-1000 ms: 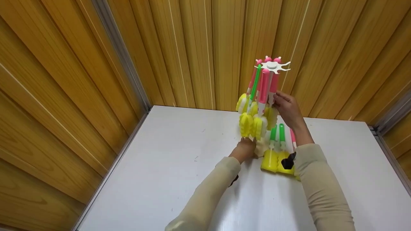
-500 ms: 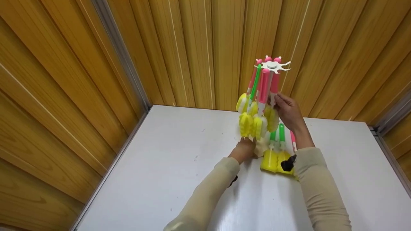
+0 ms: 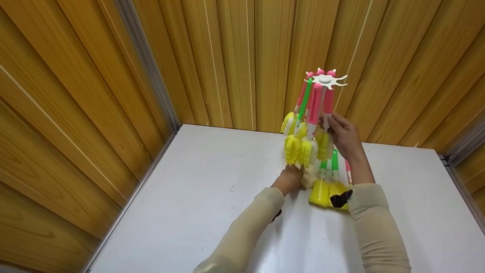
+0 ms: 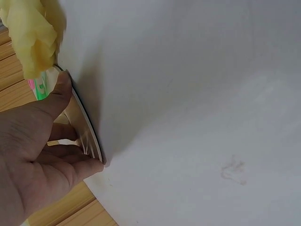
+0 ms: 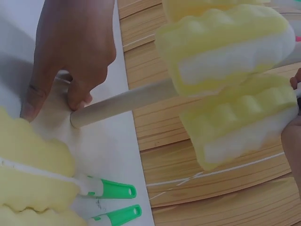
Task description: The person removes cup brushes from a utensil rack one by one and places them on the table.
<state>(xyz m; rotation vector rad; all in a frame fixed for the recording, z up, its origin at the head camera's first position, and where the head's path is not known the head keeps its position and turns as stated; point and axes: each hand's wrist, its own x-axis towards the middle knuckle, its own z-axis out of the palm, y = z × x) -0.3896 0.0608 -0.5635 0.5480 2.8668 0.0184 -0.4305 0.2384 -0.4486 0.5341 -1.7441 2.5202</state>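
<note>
Right fingers (image 3: pixel 341 120) pinch a pink-handled brush (image 3: pixel 329 100) below the white rack (image 3: pixel 324 79); left fingers (image 4: pixel 84 170) grasp its base (image 4: pixel 74 112). Hanging the brush seems in hand; next likely calls for checking it's hooked above the right fingers before release.

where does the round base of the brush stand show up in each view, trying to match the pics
Head: the base is right of centre, partly hidden, between the left hand and the lying yellow brushes
Left wrist: the base is left of centre, seen nearly edge-on
Right wrist: the base is at the left, at the foot of the pole
Shared landmark: the left hand, gripping the base
</note>
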